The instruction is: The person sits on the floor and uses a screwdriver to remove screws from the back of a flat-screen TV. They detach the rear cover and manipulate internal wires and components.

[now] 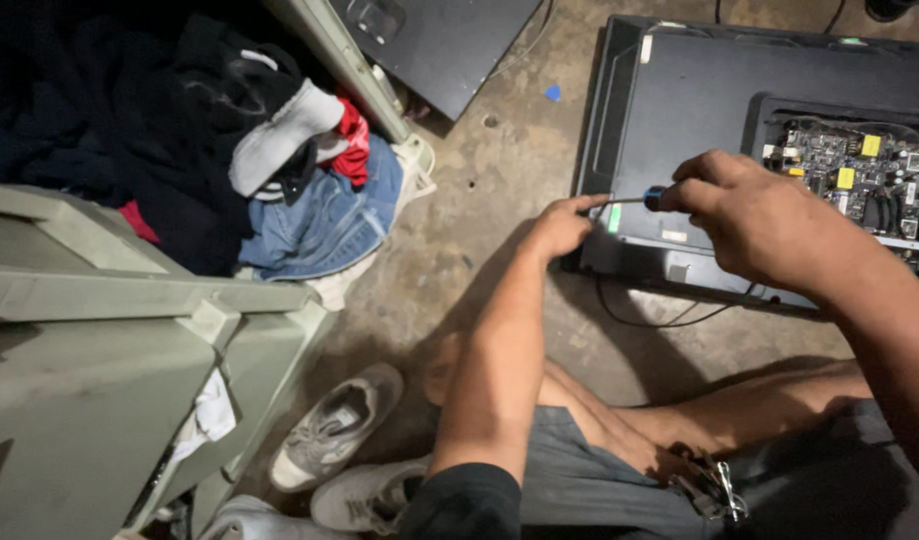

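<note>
Currently seated on floor, flat television [680, 150] lying back-up at far right, circuit board [860, 170] exposed. Right hand [750, 215] clamped around screwdriver [640, 199] handle; left hand [563, 225] fingertips pinched near shaft tip at panel's near-left edge. Judged: steadied tip with left fingers, kept shaft square to screw, pressed lightly while turning. Screw itself too small to tell. Sneakers [335, 430] near left.

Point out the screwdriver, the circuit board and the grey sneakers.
screwdriver [656, 197]: head view, on its dark handle by the right hand.
circuit board [860, 170]: head view, middle of the exposed board.
grey sneakers [335, 430]: head view, upper of one shoe.
</note>
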